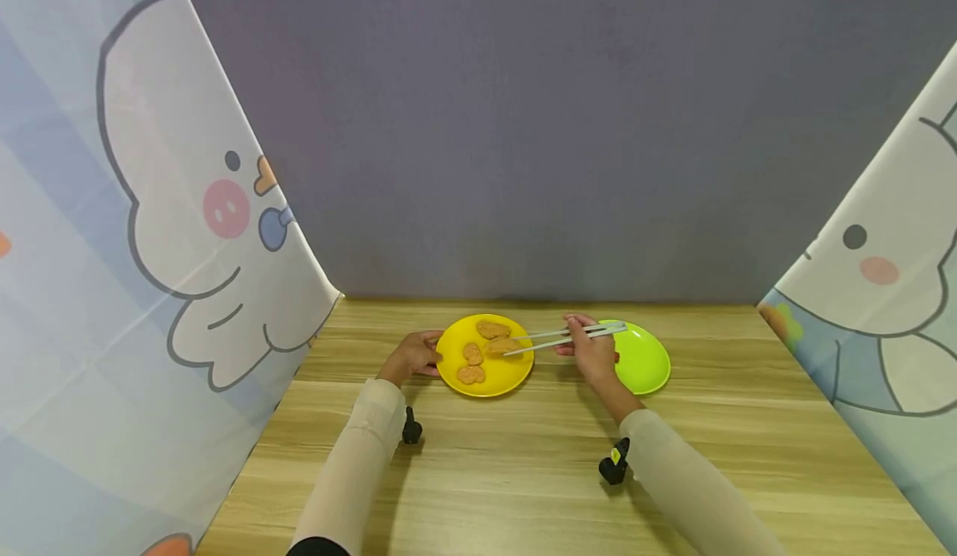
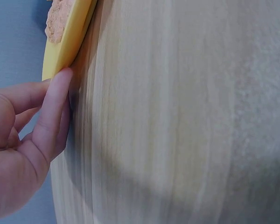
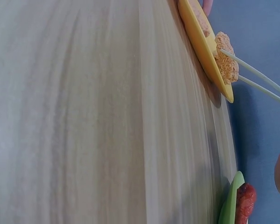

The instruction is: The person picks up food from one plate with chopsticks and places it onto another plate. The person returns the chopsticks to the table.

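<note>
From the head view, the right hand [image 1: 593, 353] grips chopsticks [image 1: 564, 339] clamped on a nugget [image 1: 503, 345] over the yellow plate [image 1: 485, 383], mid-table near the back edge; the green plate [image 1: 645, 362] sits just right.

At the left wrist, the left hand [image 2: 23, 140] rests straight fingers against the yellow rim.

At the right wrist, the grip looks shallow; the nugget could slip onto the table [image 3: 93, 116]. No writing is readable.
</note>
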### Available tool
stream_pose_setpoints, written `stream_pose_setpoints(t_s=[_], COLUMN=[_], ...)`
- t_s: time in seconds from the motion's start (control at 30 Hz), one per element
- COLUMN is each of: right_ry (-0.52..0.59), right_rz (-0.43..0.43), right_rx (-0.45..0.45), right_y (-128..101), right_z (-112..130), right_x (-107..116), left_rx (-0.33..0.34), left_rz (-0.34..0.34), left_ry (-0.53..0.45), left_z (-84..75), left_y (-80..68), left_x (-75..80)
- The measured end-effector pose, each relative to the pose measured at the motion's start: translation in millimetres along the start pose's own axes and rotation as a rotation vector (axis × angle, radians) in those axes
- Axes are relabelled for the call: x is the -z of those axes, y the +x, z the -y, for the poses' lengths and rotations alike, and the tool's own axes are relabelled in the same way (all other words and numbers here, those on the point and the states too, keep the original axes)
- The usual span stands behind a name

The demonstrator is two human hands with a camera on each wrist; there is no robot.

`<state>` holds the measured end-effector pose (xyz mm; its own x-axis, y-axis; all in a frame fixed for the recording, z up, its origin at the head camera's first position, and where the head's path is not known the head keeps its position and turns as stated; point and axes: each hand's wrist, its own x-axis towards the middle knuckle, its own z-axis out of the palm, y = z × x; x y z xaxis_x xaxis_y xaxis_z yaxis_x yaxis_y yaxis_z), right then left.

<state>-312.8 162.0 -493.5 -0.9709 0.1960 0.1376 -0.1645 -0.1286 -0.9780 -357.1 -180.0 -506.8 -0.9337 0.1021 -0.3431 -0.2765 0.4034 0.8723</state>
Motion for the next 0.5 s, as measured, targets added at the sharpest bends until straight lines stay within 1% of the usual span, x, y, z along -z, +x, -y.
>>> stream_pose_setpoints(t_s=[0.13,0.23,0.37,0.5], right_ry=[-0.001,0.016,0.035,0.016], right_rz=[0.002,-0.007,-0.037,-0.060], right_rx=[0.016,0.030,0.050,0.054], right_y=[1,3,5,7], right_z=[3,1,-2,-2], right_x=[5,8,14,21], left_rx=[0.000,0.003,0.004,0.003], left_rz=[0.003,0.005,0.004,0.004], left_ry=[-0.004,-0.002,0.001,0.000], left_z=[0.1,0.3,0.1,-1.0], left_y=[0.8,0.9,0.8,0.9], left_x=[0.1,0.1,0.0,-0.3])
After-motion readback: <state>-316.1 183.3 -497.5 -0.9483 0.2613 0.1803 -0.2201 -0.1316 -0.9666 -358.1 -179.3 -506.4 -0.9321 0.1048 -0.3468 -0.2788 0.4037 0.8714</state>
